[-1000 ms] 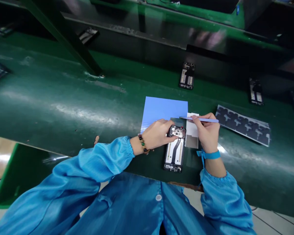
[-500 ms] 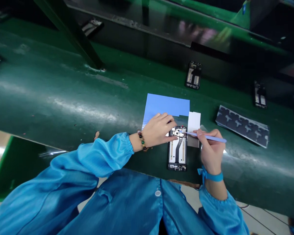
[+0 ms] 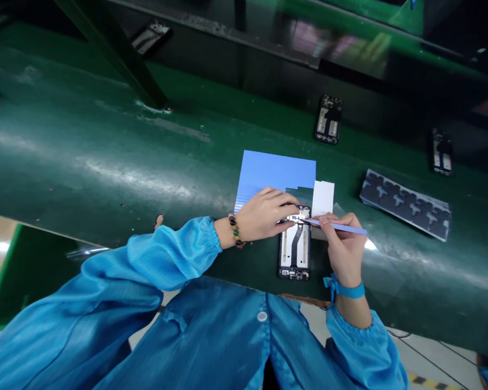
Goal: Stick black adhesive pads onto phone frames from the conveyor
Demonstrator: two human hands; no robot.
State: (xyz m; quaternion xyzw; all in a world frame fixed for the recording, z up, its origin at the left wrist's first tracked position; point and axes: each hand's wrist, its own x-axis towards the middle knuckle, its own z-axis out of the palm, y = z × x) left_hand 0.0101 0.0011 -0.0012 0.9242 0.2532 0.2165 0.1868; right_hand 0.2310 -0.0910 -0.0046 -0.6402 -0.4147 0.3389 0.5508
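An opened phone [image 3: 295, 249] lies on the green bench with its circuit parts, white inner plate and dark ribbon cable exposed. My left hand [image 3: 268, 211] is at the phone's upper left, its thumb and fingers curled around the top end and hiding part of it. Pinched in my right hand [image 3: 344, 246] are slim lavender tweezers [image 3: 344, 226], slanting left so that their dark tip reaches the upper circuit area. Whether the tip grips anything is too small to tell. Behind my left hand lies a blue sheet [image 3: 276, 170], with a white card [image 3: 323, 197] beside it.
A stack of dark die-cut sheets [image 3: 406, 203] rests to the right. Farther back are more opened phones [image 3: 328, 119], [image 3: 442, 151] and another phone [image 3: 151, 38] beyond the green post [image 3: 117, 59]. A green bin [image 3: 32, 276] stands below the bench's left edge.
My right hand and the tweezers have moved slightly left, bringing the tip further over the phone. My left fingers reach a little farther over its top. The view has shifted slightly.
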